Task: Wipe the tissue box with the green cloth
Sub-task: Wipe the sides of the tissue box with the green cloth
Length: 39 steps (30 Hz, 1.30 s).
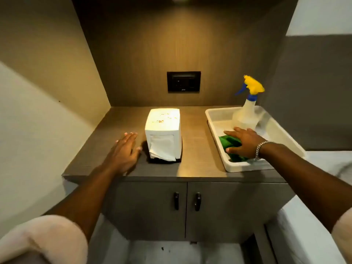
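Setting: grey bench [200, 149] in a wood-panelled alcove, cabinet doors below.
Tissue box [163, 130]: white, upright at bench centre, tissue hanging from its front.
Tray [215, 134]: white, along right bench edge; spray bottle [246, 111] stands in its far part.
Green cloth [228, 145]: in tray's near part.
Right hand [245, 141]: flat on the cloth, fingers spread, grip not closed.
Left hand [125, 149]: open, just left of the box, holding nothing.

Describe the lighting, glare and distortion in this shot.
Head view: a warm overhead light washes out the top of the tissue box, which casts a shadow toward the left hand; the wide lens bends the walls and counter edges; fingers of the left hand look slightly blurred.
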Motion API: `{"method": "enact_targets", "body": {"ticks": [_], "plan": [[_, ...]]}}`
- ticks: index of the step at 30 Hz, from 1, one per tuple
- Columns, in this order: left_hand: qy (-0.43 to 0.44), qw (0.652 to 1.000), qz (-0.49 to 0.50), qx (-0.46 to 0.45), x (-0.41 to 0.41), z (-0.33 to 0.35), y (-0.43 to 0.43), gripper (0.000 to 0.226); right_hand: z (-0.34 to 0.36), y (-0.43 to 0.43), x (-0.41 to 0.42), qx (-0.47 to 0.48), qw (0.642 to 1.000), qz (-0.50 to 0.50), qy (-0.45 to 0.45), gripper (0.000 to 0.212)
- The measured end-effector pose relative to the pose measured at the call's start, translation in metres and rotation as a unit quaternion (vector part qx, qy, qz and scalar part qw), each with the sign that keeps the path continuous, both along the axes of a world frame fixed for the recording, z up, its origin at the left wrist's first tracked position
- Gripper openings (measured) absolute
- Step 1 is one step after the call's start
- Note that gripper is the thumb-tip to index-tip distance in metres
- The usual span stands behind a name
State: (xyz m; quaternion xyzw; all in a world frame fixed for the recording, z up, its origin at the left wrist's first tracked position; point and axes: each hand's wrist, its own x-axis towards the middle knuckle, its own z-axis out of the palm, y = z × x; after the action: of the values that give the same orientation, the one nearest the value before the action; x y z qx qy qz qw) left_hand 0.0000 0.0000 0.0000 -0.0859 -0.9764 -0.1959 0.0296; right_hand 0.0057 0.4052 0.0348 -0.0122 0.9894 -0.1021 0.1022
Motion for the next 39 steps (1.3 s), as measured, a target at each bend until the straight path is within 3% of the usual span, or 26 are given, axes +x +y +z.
{"method": "enact_targets", "body": {"ticks": [4,9,13,15,18,21,23,26,28,32,39], "plan": [[-0.038,0.996,-0.014,-0.074,-0.009,-0.037,-0.015,0.064,-0.017,0.001,-0.008,0.005,0.999,0.019,-0.049,0.081],[-0.040,0.989,-0.004,-0.143,-0.024,-0.052,-0.024,0.074,-0.026,0.006,-0.012,0.019,1.000,0.004,-0.003,0.068],[-0.060,0.988,-0.011,-0.141,-0.022,-0.049,-0.023,0.072,-0.020,0.003,-0.007,0.003,0.999,0.000,0.041,0.058],[-0.091,0.990,-0.012,-0.103,-0.023,-0.041,-0.022,0.067,-0.008,0.001,-0.003,-0.020,0.999,-0.007,0.047,0.056],[-0.091,0.992,-0.025,0.083,-0.034,-0.009,-0.028,0.063,0.023,-0.004,-0.002,-0.067,0.992,-0.014,0.104,0.052],[-0.134,0.958,-0.098,0.235,-0.044,0.044,-0.029,0.079,0.064,-0.029,-0.002,-0.136,0.971,0.040,0.192,0.053],[-0.188,0.943,-0.147,0.231,-0.054,0.073,-0.022,0.097,0.088,-0.060,0.001,-0.195,0.952,0.088,0.218,0.058],[-0.243,0.943,-0.183,0.138,-0.074,0.093,-0.004,0.128,0.105,-0.107,0.000,-0.270,0.928,0.142,0.213,0.059],[-0.258,0.940,-0.203,0.093,-0.085,0.093,0.005,0.138,0.103,-0.133,-0.004,-0.262,0.931,0.157,0.197,0.058],[-0.242,0.934,-0.239,0.107,-0.101,0.078,0.008,0.138,0.085,-0.168,-0.002,-0.185,0.961,0.161,0.126,0.054],[-0.193,0.937,-0.241,0.165,-0.106,0.062,0.006,0.128,0.067,-0.212,-0.022,-0.083,0.976,0.101,0.177,0.054]]}}
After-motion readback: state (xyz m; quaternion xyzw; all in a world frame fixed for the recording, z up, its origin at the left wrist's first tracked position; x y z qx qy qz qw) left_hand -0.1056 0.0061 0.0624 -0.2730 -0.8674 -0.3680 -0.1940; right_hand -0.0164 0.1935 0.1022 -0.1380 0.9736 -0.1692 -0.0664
